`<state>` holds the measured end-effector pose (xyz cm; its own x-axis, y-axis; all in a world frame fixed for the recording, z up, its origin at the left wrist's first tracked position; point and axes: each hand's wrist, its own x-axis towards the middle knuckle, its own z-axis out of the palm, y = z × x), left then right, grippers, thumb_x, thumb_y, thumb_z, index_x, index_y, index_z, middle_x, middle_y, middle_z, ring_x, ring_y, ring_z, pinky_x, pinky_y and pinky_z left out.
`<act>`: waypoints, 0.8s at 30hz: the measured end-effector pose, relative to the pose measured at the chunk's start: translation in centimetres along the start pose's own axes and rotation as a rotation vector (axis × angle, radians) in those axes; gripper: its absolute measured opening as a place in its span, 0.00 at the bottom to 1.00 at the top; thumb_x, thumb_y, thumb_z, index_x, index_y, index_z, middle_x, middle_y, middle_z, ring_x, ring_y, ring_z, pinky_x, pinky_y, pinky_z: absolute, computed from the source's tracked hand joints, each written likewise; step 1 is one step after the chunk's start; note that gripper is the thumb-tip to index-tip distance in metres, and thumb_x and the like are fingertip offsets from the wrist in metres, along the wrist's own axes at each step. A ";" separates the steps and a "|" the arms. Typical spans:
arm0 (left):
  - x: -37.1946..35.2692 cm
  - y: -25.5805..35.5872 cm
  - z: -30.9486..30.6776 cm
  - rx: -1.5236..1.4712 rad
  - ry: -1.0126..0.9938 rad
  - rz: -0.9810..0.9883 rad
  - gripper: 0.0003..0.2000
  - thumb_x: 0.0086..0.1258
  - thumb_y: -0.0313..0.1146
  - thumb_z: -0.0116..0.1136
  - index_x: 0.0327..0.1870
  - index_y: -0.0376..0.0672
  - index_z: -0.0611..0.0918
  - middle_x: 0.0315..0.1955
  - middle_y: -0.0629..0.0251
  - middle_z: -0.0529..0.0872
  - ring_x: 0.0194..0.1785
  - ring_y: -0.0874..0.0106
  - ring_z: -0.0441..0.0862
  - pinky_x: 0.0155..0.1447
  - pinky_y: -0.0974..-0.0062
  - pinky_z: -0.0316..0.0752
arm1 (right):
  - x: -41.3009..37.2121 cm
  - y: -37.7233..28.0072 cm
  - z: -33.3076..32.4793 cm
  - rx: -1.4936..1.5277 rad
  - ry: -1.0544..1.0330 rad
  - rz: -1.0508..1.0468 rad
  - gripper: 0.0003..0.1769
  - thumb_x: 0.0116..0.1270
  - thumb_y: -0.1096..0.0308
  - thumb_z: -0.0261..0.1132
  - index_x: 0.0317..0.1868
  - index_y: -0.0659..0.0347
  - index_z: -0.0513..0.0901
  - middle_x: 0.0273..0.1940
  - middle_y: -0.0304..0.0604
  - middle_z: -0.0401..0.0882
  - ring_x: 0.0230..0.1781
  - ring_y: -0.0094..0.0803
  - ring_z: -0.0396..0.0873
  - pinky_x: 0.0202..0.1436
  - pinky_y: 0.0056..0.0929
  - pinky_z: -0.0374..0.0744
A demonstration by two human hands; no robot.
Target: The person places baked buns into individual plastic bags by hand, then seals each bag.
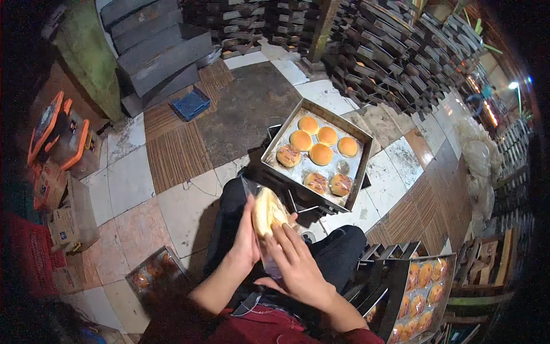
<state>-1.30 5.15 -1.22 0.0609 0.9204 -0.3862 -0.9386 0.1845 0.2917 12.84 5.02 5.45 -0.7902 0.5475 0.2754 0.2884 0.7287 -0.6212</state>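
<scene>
A pale yellow bun (265, 213) in a clear plastic bag is held up over my lap. My left hand (247, 232) is wrapped round its left side. Against its lower right side press the fingers of my right hand (293, 261), and the thumb points away to the left. Some of the bag hangs between my palms. Just beyond my knees, a square metal tray (275, 162) holds several round buns (321, 154), some plain and some with dark streaks on top.
Right of my legs, a tilted tray (395, 304) carries several bagged buns. Another tray of buns (160, 274) lies on the floor at left. A blue basket (191, 104) sits farther forward. Stacked dark trays (389, 57) rise at the back. Orange-handled boxes (71, 137) stand far left.
</scene>
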 end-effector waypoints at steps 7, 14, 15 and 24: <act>2.1 1.1 -1.5 -0.453 0.010 -0.084 0.38 0.58 0.66 0.47 0.60 0.43 0.65 0.54 0.44 0.69 0.58 0.45 0.68 0.59 0.43 0.66 | 0.5 0.3 2.6 -0.212 0.094 -0.243 0.15 0.43 0.64 0.65 0.35 0.54 0.77 0.33 0.38 0.72 0.37 0.37 0.69 0.39 0.38 0.66; -0.6 3.6 4.1 -0.004 -0.195 0.482 0.38 0.62 0.64 0.43 0.67 0.47 0.57 0.63 0.53 0.62 0.65 0.48 0.60 0.60 0.40 0.62 | 0.8 1.9 -0.2 0.558 0.181 0.363 0.09 0.54 0.73 0.68 0.36 0.62 0.78 0.36 0.43 0.76 0.36 0.30 0.75 0.39 0.22 0.73; -0.7 3.5 4.1 0.092 -0.250 0.526 0.39 0.62 0.65 0.42 0.68 0.48 0.54 0.64 0.53 0.59 0.65 0.48 0.59 0.61 0.40 0.62 | 0.4 2.2 0.1 0.874 0.129 0.551 0.08 0.56 0.77 0.66 0.37 0.64 0.77 0.37 0.43 0.77 0.37 0.28 0.76 0.41 0.22 0.74; 0.0 3.5 3.2 -0.292 -0.079 0.321 0.28 0.63 0.61 0.47 0.53 0.47 0.72 0.48 0.53 0.75 0.54 0.52 0.72 0.52 0.47 0.72 | -0.3 2.1 1.6 -0.141 -0.059 0.186 0.11 0.58 0.63 0.63 0.31 0.61 0.73 0.24 0.49 0.71 0.23 0.42 0.74 0.25 0.35 0.72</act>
<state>-3.46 6.92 2.56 -0.2348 0.9408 -0.2446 -0.9700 -0.2102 0.1225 12.78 5.68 2.90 -0.7453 0.6558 0.1202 0.5013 0.6701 -0.5475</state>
